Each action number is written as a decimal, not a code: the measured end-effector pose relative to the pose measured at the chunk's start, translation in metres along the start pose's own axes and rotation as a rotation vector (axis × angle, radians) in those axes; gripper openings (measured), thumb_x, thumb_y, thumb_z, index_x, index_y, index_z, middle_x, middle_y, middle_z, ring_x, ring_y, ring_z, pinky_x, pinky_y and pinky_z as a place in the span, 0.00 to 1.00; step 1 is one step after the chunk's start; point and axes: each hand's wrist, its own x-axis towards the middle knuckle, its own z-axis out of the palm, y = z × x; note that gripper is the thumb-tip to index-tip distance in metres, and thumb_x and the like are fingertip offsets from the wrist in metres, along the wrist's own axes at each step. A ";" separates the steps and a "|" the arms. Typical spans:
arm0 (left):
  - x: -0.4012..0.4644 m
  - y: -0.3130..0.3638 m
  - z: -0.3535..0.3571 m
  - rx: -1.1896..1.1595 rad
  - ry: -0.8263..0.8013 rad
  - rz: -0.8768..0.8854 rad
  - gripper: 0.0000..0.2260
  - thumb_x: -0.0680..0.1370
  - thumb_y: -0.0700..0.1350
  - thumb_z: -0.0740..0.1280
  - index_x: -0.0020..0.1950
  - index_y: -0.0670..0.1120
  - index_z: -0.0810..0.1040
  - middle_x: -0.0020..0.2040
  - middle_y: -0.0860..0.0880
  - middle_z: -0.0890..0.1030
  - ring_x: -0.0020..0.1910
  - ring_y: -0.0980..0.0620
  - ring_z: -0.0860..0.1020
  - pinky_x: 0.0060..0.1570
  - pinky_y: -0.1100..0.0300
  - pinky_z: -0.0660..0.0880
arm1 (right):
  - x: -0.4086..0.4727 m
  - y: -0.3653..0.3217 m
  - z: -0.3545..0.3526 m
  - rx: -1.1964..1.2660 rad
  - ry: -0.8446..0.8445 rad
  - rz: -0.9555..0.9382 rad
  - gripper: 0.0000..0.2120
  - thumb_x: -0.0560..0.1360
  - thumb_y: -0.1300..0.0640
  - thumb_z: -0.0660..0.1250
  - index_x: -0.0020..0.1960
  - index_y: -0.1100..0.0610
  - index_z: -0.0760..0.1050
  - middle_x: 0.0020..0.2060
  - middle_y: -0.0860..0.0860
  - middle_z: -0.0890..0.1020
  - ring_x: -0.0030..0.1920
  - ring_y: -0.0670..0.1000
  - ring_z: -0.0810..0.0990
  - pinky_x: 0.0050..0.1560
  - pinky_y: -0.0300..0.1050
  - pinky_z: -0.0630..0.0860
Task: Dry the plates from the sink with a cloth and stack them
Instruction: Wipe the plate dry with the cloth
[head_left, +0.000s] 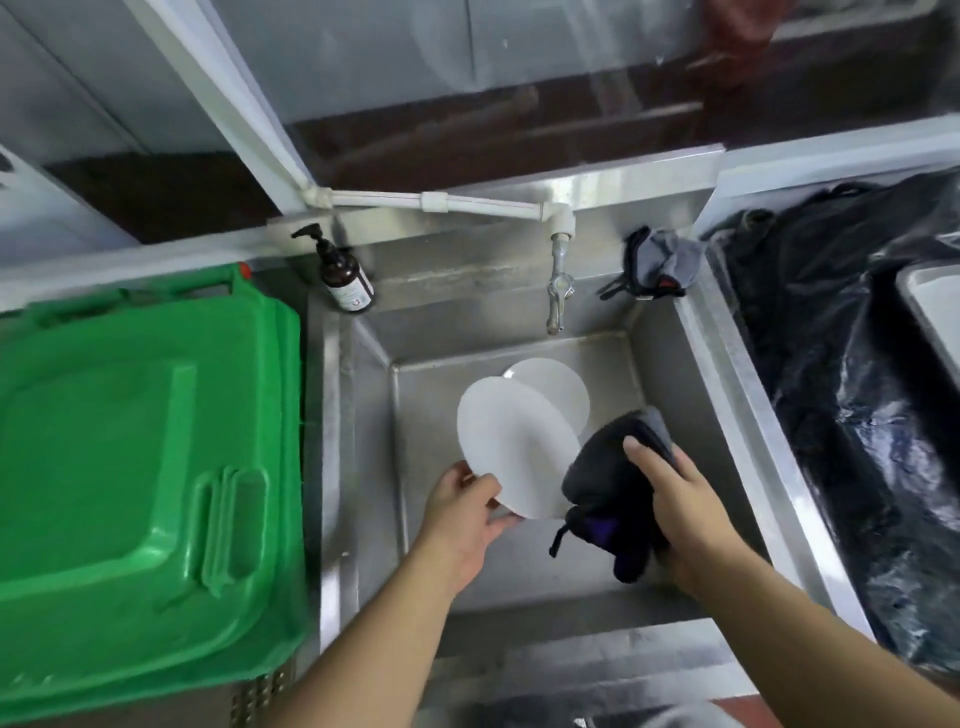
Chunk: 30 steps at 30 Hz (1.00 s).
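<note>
Over the steel sink (701, 395), the left hand (462, 514) pinches the near rim of a white plate (511, 441), thumb on top and fingers curled beneath, holding it tilted above the basin. To its right, the right hand (675, 493) grips a dark cloth (608, 483), fingers wrapped round the bundle, which touches the plate's right edge; a cord loop and a loose end of the cloth hang down on the near side. A second white plate (558, 392) lies farther back in the basin, partly hidden behind the held one. At the far wall a metal tap (558, 291) hangs from a white pipe (467, 202). A brown pump bottle (345, 280) stands at the far left corner of the sink, and another grey and black cloth (657, 265) sits bunched at the far right corner. A green bin lid (130, 457) fills the left side. Black plastic sheeting (841, 389) covers the area to the right.
</note>
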 end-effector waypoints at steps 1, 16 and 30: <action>-0.014 0.003 0.002 0.003 -0.011 0.017 0.19 0.71 0.36 0.68 0.62 0.42 0.79 0.57 0.42 0.87 0.52 0.39 0.87 0.45 0.46 0.84 | -0.008 -0.010 0.003 0.016 -0.023 -0.016 0.06 0.79 0.49 0.74 0.56 0.46 0.84 0.49 0.50 0.89 0.49 0.56 0.89 0.50 0.58 0.87; -0.174 0.019 0.090 -0.081 -0.204 0.274 0.18 0.70 0.35 0.65 0.54 0.47 0.87 0.55 0.38 0.87 0.49 0.43 0.87 0.46 0.47 0.84 | -0.089 -0.078 0.005 -1.288 -0.343 -0.933 0.29 0.82 0.36 0.57 0.80 0.45 0.68 0.82 0.49 0.67 0.82 0.56 0.61 0.81 0.56 0.57; -0.208 0.043 0.115 0.089 -0.337 0.404 0.25 0.74 0.33 0.63 0.61 0.59 0.83 0.52 0.42 0.87 0.44 0.45 0.87 0.38 0.52 0.82 | -0.137 -0.110 0.010 -0.890 -0.515 -1.022 0.24 0.80 0.49 0.58 0.74 0.31 0.63 0.76 0.32 0.58 0.69 0.16 0.46 0.73 0.22 0.42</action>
